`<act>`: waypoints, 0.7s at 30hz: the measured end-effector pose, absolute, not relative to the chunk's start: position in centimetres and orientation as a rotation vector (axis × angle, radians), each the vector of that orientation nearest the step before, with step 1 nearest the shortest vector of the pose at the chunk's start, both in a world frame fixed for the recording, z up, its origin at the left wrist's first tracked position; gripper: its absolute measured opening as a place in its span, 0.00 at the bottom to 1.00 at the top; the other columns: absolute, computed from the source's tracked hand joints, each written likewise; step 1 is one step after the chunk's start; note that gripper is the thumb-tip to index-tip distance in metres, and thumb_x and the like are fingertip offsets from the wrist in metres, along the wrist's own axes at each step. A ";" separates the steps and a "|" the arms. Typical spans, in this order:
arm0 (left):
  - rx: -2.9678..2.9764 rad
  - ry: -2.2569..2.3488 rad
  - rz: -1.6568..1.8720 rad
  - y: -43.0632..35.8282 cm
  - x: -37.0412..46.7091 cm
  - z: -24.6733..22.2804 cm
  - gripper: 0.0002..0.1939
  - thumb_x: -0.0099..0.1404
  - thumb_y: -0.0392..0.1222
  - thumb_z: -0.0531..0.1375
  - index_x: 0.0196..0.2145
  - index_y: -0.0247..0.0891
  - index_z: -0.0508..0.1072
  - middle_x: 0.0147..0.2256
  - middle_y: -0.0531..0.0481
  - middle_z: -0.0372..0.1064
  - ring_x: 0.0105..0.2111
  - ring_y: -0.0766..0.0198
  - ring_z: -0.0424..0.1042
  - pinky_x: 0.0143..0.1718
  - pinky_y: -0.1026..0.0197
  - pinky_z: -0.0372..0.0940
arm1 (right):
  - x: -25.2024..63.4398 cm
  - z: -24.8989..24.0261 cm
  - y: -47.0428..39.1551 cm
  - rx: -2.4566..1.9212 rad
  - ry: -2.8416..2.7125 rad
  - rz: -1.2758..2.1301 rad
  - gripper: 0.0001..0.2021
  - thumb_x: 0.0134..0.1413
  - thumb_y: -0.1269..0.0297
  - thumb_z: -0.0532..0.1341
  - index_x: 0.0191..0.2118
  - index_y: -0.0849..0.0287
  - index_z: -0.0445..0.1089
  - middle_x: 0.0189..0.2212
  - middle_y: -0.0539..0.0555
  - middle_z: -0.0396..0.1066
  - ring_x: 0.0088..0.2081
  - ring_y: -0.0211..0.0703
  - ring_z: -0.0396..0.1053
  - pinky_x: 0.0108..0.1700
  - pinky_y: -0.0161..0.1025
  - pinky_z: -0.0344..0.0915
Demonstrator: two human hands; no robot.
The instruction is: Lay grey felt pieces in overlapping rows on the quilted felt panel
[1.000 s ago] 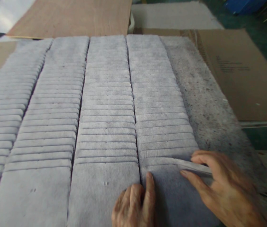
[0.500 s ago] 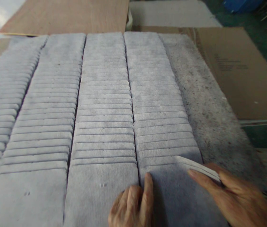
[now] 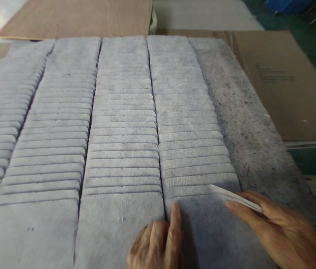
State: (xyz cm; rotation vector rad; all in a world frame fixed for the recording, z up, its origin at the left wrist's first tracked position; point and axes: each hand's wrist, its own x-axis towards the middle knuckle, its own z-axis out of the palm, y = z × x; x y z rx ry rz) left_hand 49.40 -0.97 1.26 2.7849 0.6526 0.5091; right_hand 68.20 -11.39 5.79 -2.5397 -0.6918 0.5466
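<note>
Overlapping grey fabric pieces [image 3: 121,164] lie in several long columns. My left hand [image 3: 158,243] rests at the near end of the rightmost column [image 3: 194,149], index finger stretched forward onto the cloth and the other fingers curled; nothing shows in it. My right hand [image 3: 272,224] grips a thin, pale, pointed strip-like tool [image 3: 236,197] between thumb and fingers. The tool's tip touches or hovers just over the column's nearest overlapping edges, to the right of my left index finger.
Speckled grey felt [image 3: 250,130] lies beneath and to the right of the columns. Beyond it is a brown cardboard sheet [image 3: 292,93]. A wooden board [image 3: 79,18] lies at the back left. Something blue [image 3: 289,5] stands at the top right.
The view has shifted very slightly. My right hand and the pale tool sit a touch further right; my left hand is nearly unchanged.
</note>
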 end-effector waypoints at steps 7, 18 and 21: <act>2.746 0.645 0.547 -0.8 49.4 1.3 0.17 0.61 0.31 0.52 0.49 0.31 0.66 0.18 0.57 0.60 0.16 0.73 0.60 0.19 0.68 0.56 | 68.5 5.7 -10.9 -2.553 -0.706 0.513 0.13 0.43 0.51 0.57 0.21 0.51 0.72 0.18 0.46 0.71 0.17 0.41 0.65 0.16 0.33 0.57; 2.827 0.696 0.461 -0.9 49.8 1.3 0.18 0.62 0.31 0.51 0.50 0.33 0.65 0.18 0.58 0.61 0.15 0.74 0.61 0.19 0.68 0.56 | 68.2 5.1 -11.4 -2.583 -0.749 0.530 0.14 0.46 0.50 0.56 0.20 0.52 0.70 0.16 0.45 0.68 0.18 0.39 0.66 0.20 0.32 0.60; 2.871 0.730 0.489 -0.9 50.1 1.4 0.16 0.62 0.32 0.51 0.48 0.34 0.67 0.17 0.59 0.61 0.14 0.75 0.60 0.17 0.68 0.54 | 68.1 5.1 -11.5 -2.582 -0.743 0.568 0.15 0.47 0.50 0.56 0.20 0.53 0.69 0.14 0.45 0.67 0.18 0.38 0.66 0.21 0.32 0.61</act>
